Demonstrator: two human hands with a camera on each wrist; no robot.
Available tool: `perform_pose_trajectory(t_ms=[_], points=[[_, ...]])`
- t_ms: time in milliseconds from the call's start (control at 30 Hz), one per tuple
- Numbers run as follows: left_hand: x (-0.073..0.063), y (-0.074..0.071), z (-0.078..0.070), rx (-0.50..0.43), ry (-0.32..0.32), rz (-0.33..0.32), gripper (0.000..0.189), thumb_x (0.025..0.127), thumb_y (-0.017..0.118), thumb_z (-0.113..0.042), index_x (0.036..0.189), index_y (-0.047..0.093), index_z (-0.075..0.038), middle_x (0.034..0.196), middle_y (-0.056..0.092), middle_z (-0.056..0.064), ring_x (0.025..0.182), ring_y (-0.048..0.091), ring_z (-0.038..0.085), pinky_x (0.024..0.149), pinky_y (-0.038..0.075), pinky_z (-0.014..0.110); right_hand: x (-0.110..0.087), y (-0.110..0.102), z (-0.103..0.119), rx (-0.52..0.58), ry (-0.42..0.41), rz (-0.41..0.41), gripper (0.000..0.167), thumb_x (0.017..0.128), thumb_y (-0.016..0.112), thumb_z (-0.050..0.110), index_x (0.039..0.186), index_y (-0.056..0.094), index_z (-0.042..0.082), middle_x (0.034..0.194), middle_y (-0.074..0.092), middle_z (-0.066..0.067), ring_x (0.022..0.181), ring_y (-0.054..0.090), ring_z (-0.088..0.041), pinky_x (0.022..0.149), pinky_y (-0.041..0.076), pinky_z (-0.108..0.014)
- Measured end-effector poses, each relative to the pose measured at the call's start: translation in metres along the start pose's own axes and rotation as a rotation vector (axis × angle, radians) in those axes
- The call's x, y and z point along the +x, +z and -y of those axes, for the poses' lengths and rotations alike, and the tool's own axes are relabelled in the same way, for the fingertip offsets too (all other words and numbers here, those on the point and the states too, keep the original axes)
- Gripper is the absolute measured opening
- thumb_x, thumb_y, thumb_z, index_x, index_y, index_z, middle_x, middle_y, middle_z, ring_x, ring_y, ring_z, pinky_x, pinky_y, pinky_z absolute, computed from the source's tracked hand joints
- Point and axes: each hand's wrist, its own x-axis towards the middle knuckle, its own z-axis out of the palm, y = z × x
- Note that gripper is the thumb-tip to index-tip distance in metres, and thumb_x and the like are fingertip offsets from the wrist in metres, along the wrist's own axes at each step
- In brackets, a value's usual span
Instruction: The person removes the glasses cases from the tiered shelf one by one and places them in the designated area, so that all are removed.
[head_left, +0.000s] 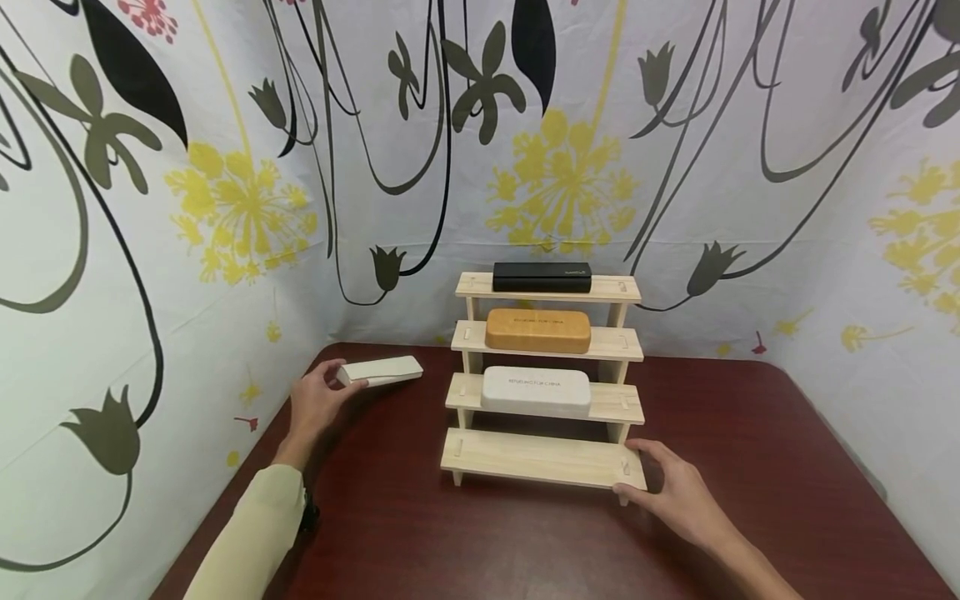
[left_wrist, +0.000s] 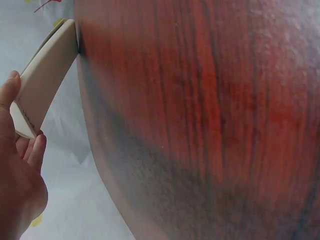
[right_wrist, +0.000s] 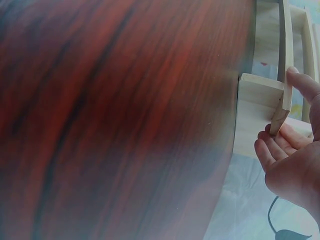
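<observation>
My left hand [head_left: 317, 406] grips one end of a slim cream glasses case [head_left: 386, 369] at the left of the table. In the left wrist view the case [left_wrist: 47, 75] slants up from between thumb and fingers. A four-tier wooden display rack [head_left: 540, 458] stands in the middle. My right hand [head_left: 678, 496] pinches the right end of its lowest board, thumb at the front edge and fingers behind. On the upper tiers sit a white glasses case [head_left: 536, 396], an orange-tan glasses case [head_left: 537, 333] and, on top, a long black case [head_left: 542, 283]. The lowest board carries nothing.
The dark red wood-grain table [head_left: 420, 542] reaches back to a white floral cloth backdrop [head_left: 420, 208]. More of this cloth closes off the left and right sides. The rack stands near the table's back edge.
</observation>
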Motion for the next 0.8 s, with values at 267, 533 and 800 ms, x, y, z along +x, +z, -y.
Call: perform_pose_trajectory(t_ms=[267,533,800], points=[[0.001,0.002,0.003,0.001,-0.032,0.042,0.071,0.085,0.093,-0.033,0.14,0.064,0.0,0.135,0.067,0.029,0.114,0.072,0.042,0.097,0.058,0.056,-0.001,0.0,0.0,-0.001,-0.023,-0.022,0.068,0.077,0.098,0.034,0.132,0.068,0.008,0.125,0.073,-0.011,0.115,0.068,-0.032,0.09,0.054,-0.055],[0.002,0.002,0.008,-0.007,-0.04,0.076,0.076,0.088,0.091,-0.028,0.148,0.057,0.003,0.143,0.06,0.031,0.123,0.067,0.045,0.1,0.056,0.056,-0.001,-0.001,0.0,-0.002,-0.017,-0.016,0.069,0.076,0.098,0.034,0.132,0.068,0.008,0.126,0.073,-0.011,0.116,0.068,-0.032,0.091,0.054,-0.055],[0.004,0.004,0.017,0.076,0.003,0.111,0.076,0.09,0.088,-0.028,0.149,0.055,0.006,0.14,0.061,0.033,0.118,0.069,0.045,0.105,0.05,0.062,-0.001,-0.001,0.0,0.0,-0.023,-0.015,0.07,0.076,0.099,0.036,0.132,0.069,0.008,0.126,0.073,-0.011,0.116,0.068,-0.033,0.091,0.054,-0.055]])
